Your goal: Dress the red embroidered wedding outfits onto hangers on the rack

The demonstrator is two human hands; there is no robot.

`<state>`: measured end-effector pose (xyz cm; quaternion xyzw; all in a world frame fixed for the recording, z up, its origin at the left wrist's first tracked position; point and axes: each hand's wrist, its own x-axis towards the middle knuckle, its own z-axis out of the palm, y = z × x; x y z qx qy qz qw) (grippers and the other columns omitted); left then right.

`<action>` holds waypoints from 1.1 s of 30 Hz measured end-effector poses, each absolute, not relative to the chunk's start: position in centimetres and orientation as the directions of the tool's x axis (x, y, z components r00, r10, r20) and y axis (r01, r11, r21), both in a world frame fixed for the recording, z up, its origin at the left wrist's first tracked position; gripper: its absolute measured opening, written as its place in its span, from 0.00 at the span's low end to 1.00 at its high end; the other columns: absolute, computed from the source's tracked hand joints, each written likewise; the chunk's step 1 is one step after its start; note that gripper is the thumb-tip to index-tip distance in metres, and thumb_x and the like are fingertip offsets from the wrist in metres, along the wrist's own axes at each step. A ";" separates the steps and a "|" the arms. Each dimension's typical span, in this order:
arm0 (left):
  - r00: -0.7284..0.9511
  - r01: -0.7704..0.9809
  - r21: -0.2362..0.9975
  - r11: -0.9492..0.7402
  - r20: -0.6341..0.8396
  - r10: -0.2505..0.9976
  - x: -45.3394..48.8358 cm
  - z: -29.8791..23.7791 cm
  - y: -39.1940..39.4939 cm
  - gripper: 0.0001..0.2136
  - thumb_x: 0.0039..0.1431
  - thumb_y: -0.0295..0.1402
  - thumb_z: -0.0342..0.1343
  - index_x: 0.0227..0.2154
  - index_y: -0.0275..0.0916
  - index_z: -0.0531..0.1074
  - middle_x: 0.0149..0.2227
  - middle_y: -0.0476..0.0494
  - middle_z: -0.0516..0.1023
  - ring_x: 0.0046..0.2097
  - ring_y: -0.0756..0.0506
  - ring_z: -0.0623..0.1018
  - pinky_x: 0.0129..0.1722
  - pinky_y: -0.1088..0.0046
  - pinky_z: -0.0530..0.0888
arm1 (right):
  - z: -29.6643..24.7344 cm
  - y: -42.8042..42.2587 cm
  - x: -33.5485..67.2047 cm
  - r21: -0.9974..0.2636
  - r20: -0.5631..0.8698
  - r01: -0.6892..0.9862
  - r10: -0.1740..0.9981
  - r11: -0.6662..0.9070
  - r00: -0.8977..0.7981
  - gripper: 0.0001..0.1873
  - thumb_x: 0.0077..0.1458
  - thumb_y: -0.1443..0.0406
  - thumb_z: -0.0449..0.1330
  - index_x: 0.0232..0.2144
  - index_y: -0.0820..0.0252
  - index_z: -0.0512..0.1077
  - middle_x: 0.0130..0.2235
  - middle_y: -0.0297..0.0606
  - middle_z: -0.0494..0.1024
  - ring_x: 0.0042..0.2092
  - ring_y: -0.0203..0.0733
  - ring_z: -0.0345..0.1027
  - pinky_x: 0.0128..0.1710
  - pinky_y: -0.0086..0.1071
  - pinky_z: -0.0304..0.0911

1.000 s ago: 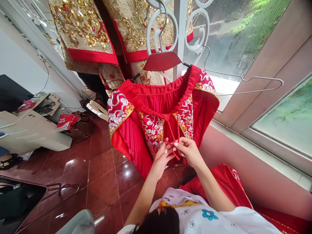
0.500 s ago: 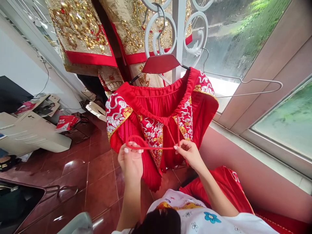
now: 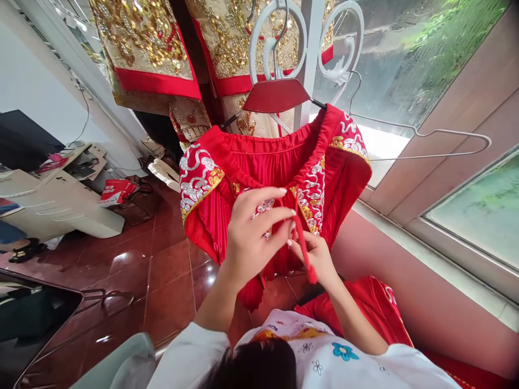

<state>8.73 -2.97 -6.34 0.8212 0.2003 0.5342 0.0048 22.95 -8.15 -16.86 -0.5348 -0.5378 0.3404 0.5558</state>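
A red pleated skirt (image 3: 259,162) with silver and gold embroidered panels hangs from a red hanger (image 3: 275,94) on a white scrolled window grille. A thin red drawstring (image 3: 303,248) dangles from its waistband. My left hand (image 3: 253,235) is raised in front of the skirt, fingers curled and pinching the drawstring near the waist. My right hand (image 3: 316,254) sits just below and to the right, fingers closed on the same cord, whose end hangs past it.
Gold-beaded garments (image 3: 141,48) hang behind at upper left. An empty wire hanger (image 3: 425,143) juts right along the window. More red cloth (image 3: 365,308) lies by my lap. White cartons and papers (image 3: 52,200) sit on the glossy red tile floor at left.
My left hand, which had pulled a loop of drawstring out to the left, has swung back to the middle and up, meeting the right hand at the cord.
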 end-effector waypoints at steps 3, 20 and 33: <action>0.388 0.437 0.249 -0.864 0.814 0.431 10.5 -7.1 -0.6 0.06 0.59 0.29 0.53 0.33 0.39 0.75 0.43 0.44 0.76 0.46 0.44 0.72 0.48 0.62 0.68 | -16.2 -8.8 22.9 -0.950 0.273 0.209 0.941 0.232 0.199 0.11 0.55 0.59 0.57 0.28 0.61 0.70 0.27 0.35 0.69 0.27 0.34 0.58 0.28 0.28 0.54; 0.411 0.388 0.446 -0.807 0.700 0.584 9.6 -11.1 -0.3 0.16 0.58 0.28 0.48 0.47 0.41 0.72 0.56 0.39 0.65 0.58 0.41 0.63 0.58 0.58 0.62 | -16.4 -9.8 23.3 -0.952 0.265 0.228 0.925 0.205 0.272 0.13 0.55 0.57 0.57 0.27 0.61 0.70 0.26 0.36 0.70 0.26 0.34 0.56 0.26 0.28 0.53; 0.630 -0.351 0.935 -0.046 0.272 0.728 11.7 -16.0 0.7 0.20 0.53 0.35 0.60 0.49 0.42 0.72 0.44 0.40 0.76 0.46 0.44 0.75 0.48 0.69 0.69 | -15.6 -9.4 23.2 -0.986 0.060 -0.149 0.991 0.077 0.117 0.17 0.51 0.53 0.60 0.25 0.61 0.67 0.18 0.29 0.62 0.19 0.28 0.46 0.19 0.25 0.43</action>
